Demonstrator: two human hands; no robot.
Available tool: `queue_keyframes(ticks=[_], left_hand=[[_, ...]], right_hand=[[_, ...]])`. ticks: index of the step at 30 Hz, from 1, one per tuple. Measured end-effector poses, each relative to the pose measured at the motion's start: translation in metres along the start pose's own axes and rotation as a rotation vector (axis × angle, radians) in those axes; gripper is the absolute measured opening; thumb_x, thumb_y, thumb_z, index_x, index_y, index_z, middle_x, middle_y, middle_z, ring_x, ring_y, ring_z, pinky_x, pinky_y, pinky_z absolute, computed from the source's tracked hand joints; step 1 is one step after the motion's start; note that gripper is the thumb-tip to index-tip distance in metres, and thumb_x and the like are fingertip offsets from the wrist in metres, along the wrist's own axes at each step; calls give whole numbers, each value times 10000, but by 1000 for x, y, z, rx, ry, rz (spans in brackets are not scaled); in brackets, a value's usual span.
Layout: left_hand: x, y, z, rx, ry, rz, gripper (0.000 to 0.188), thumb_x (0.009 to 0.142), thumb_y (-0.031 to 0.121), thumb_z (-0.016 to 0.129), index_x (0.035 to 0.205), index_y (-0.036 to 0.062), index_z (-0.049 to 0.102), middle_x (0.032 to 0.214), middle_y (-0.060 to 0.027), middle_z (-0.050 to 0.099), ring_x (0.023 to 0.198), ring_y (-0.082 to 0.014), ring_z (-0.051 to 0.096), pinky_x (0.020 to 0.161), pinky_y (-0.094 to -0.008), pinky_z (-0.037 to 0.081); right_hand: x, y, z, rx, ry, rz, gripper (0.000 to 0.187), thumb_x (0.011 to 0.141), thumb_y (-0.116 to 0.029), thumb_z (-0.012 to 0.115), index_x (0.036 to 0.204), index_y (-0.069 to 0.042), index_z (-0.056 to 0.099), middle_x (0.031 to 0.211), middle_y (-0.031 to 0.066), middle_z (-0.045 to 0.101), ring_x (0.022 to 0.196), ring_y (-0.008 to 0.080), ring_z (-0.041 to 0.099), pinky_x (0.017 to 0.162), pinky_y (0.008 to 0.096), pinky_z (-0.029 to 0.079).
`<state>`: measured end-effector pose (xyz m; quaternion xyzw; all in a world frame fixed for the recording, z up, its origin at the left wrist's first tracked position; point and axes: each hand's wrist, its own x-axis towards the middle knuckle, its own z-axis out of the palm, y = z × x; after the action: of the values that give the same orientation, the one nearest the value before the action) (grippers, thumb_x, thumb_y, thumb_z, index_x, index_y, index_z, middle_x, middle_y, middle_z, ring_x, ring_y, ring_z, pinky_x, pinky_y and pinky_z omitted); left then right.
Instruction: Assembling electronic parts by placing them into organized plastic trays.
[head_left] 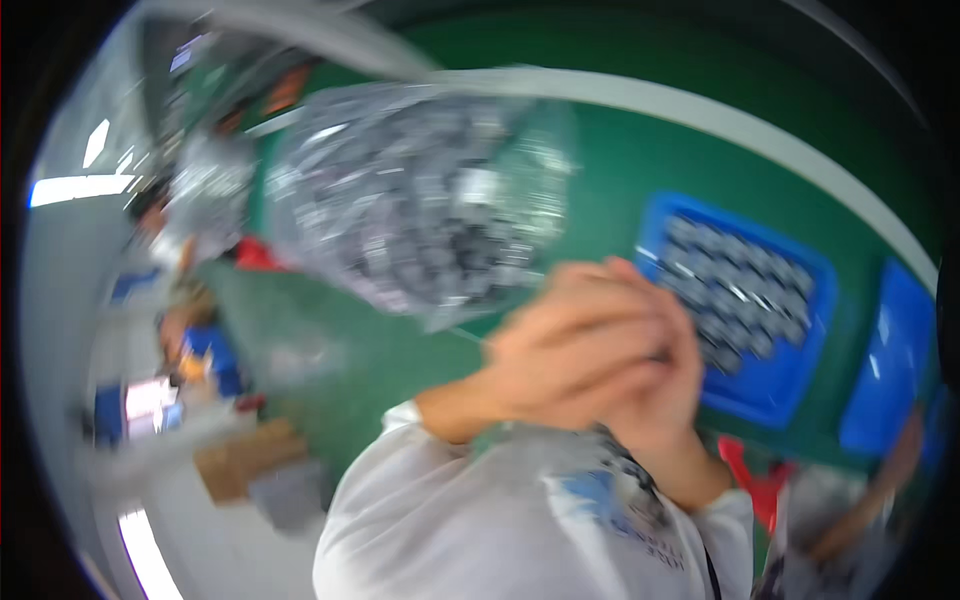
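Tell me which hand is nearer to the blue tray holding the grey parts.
Right. The right hand overlaps the left edge of the blue tray in this view; the left hand is against it, farther left of the tray.

Can't see between left hand point(575, 350) and right hand point(680, 385); probably too blurred to identify bagged pieces point(475, 248) near desk's point(605, 180) far edge.
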<state>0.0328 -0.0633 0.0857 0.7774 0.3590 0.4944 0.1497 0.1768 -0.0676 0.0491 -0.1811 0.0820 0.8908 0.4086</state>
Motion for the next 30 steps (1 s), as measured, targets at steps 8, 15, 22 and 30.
queue_keyframes(ticks=[8,15,22,30], left_hand=[[-60,-63,-2,-200,545,-532,171,1070,164,531,1095,1,577,900,-118,618,744,-172,588,557,-259,472],[-99,-99,20,428,24,-664,233,1038,207,619,1008,-23,639,858,-50,610,753,-147,563,687,-298,466],[-92,-87,15,500,-93,-394,182,951,61,652,1108,-28,677,1053,-164,632,1031,-341,606,898,-420,475],[-139,-115,23,496,-127,-396,323,941,67,614,1252,-15,649,1285,-234,648,1169,-408,592,1030,-471,452]], right_hand=[[-103,-70,-66,-114,-233,-466,325,1084,-253,425,1309,-73,576,899,134,624,742,244,564,572,344,424],[-165,-113,-130,-577,418,-882,373,1078,-340,510,1249,-21,599,843,72,606,751,217,563,557,319,400],[-160,-130,-138,-399,243,-733,326,1056,-227,538,1278,5,590,838,69,623,796,214,633,565,289,440],[-119,-162,-144,-763,332,-835,108,975,-88,622,1058,-51,564,789,98,654,721,227,639,545,323,426]])
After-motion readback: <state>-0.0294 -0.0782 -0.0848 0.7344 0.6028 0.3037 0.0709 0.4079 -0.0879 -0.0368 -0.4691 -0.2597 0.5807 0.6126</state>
